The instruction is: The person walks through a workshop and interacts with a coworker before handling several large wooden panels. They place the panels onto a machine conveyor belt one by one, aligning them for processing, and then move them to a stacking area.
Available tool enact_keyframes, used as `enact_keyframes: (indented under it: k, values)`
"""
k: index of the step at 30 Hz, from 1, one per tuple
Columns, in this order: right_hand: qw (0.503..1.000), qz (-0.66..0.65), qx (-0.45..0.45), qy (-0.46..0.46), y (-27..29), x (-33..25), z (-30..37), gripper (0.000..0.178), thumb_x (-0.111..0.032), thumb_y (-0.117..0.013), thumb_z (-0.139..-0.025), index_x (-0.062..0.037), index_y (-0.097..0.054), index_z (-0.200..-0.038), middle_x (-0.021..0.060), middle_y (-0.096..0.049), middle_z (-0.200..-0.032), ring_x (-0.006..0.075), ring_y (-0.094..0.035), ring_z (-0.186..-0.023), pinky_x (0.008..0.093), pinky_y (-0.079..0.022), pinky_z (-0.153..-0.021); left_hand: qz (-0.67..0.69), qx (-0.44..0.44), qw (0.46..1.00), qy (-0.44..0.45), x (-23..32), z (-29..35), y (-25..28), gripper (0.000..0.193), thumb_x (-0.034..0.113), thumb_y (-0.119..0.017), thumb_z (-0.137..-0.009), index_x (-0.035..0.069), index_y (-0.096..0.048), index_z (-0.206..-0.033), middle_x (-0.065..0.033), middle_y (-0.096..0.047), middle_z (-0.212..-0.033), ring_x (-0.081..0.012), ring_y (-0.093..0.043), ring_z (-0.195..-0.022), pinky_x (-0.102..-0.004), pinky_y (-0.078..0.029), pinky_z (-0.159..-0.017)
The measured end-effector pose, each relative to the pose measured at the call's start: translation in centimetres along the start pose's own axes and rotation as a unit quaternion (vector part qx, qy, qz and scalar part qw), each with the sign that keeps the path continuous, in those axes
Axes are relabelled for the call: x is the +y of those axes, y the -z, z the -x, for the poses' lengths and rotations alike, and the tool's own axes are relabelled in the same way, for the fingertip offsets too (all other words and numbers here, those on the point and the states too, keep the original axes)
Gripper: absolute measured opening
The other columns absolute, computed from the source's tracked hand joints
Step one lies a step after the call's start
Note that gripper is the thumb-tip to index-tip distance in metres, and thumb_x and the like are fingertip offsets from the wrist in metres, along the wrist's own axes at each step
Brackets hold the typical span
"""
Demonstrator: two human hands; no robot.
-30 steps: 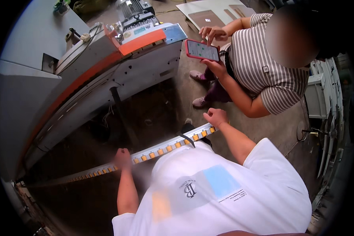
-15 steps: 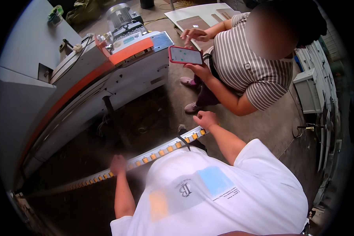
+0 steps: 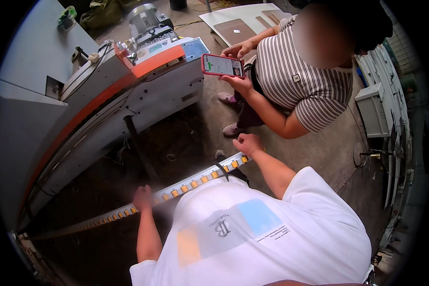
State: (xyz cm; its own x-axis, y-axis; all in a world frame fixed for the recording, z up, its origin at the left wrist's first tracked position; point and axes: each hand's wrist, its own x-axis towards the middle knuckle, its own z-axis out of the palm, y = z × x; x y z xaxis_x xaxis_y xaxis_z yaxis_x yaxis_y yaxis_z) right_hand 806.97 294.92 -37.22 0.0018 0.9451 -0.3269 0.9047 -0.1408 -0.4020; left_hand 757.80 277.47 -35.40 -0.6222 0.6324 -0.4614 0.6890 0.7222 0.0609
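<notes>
Observed rail point(image 3: 199, 178) with yellow blocks point(image 3: 204, 179), slanting between shirt point(image 3: 257, 229) and machine point(image 3: 152, 95). Saw left hand point(image 3: 142, 198) curled, blurred, at rail; right hand point(image 3: 248, 143) curled toward rail's right end. Could not tell grip or closure for either. Noted phone point(image 3: 222, 66) in co-worker's hands point(image 3: 240, 85), beyond right hand.

Wearer's hands point(image 3: 249, 143): two. Co-worker's hands point(image 3: 239, 85): two. Phone point(image 3: 222, 65): one. Long rail point(image 3: 198, 176): one. Yellow blocks point(image 3: 194, 183) on rail: many, far ones too small to count. Black strap point(image 3: 221, 168): one. Pink shoes point(image 3: 231, 129): two. Motor point(image 3: 145, 17): one. White bin point(image 3: 372, 112): one.
</notes>
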Motion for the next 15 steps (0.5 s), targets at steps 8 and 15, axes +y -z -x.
enact_keyframes:
  k: [8, 15]
  values:
    - [1.000, -0.001, -0.015, -0.005, 0.6, -0.3, -0.5, 0.033, -0.049, -0.070, -0.083, -0.0166, -0.074, -0.082, 0.0072, -0.075, -0.082, 0.0305, -0.072, -0.082, 0.0421, -0.057, -0.076, -0.079, 0.057, 0.992, -0.078, 1.3, 0.3, 0.2, 0.035, 0.038, -0.054, -0.096, 0.009, -0.073, -0.097, -0.0129, -0.073, -0.101, -0.0366, -0.068, -0.101, -0.0458, -0.054, -0.086]
    - [1.000, -0.003, -0.021, -0.023, 0.3, -0.2, -0.2, 0.033, -0.050, -0.069, -0.084, -0.0171, -0.073, -0.081, 0.0072, -0.074, -0.082, 0.0303, -0.072, -0.082, 0.0430, -0.056, -0.076, -0.004, 0.073, 0.992, -0.107, 0.4, 0.0, -1.8, 0.036, 0.041, -0.054, -0.099, 0.011, -0.071, -0.088, -0.0130, -0.073, -0.096, -0.0373, -0.070, -0.090, -0.0493, -0.056, -0.079]
